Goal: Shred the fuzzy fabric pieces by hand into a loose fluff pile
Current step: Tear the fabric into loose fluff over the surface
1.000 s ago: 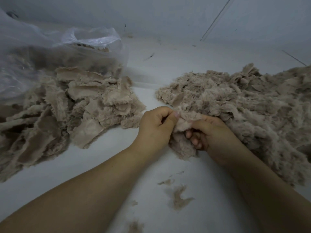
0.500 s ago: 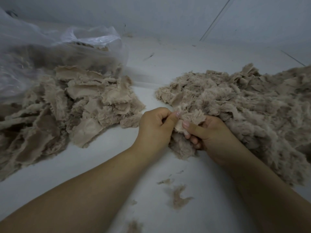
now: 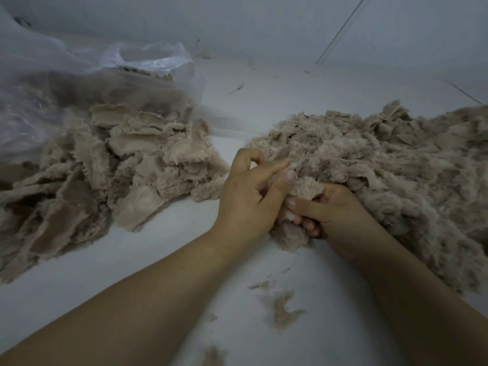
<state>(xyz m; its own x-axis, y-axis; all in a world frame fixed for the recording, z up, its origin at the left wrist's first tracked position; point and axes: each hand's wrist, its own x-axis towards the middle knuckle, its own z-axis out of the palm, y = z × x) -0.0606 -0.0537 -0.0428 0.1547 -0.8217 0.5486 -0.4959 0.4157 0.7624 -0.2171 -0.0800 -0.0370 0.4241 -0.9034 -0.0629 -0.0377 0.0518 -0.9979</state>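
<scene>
A heap of beige fuzzy fabric pieces (image 3: 126, 165) lies at the left, spilling from a clear bag. A wide pile of shredded fluff (image 3: 383, 167) covers the right side. At its near left edge I hold one fuzzy piece (image 3: 306, 187) between both hands. My left hand (image 3: 248, 191) pinches it with thumb and lower fingers, its index finger stretched out toward the pile. My right hand (image 3: 330, 210) grips the same piece from the right, thumb pointing left and fingers curled under it. A tuft of the piece hangs below the hands.
A clear plastic bag (image 3: 79, 83) holding more fabric stands at the back left. Small fluff scraps (image 3: 282, 307) lie on the white surface (image 3: 237, 326) in front of me. A pale wall rises behind.
My left hand has loosened from a tight fist, its index finger now extended. The right hand has shifted lower on the piece, and the piece sits spread between the thumbs.
</scene>
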